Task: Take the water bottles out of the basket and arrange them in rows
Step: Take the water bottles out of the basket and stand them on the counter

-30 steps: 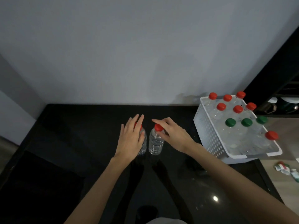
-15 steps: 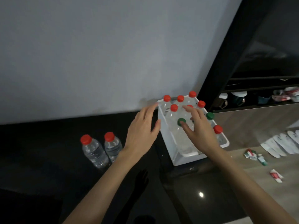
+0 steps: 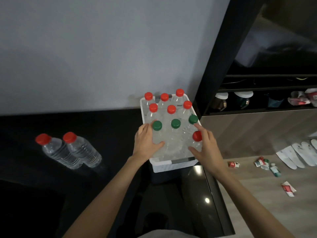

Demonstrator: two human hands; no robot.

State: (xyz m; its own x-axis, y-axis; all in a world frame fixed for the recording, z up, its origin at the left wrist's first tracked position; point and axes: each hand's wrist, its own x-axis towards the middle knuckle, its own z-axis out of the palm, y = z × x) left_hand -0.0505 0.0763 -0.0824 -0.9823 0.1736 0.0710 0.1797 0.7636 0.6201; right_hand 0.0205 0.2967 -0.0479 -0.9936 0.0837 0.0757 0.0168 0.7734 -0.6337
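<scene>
left hand's fingers [image 3: 143,130] hidden behind green-capped bottle [image 3: 157,133], shelf items [image 3: 298,100] blurred, forearms cropped

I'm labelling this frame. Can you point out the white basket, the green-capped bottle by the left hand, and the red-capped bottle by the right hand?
white basket [image 3: 173,166]: head view, front wall.
green-capped bottle [image 3: 157,125]: head view, its cap.
red-capped bottle [image 3: 197,135]: head view, its cap.

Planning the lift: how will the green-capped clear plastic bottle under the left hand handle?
The green-capped clear plastic bottle looks full, so probably heavy for its size. Its ribbed wall may flex under the left hand. Tall and narrow, it could tip if nudged.
</scene>
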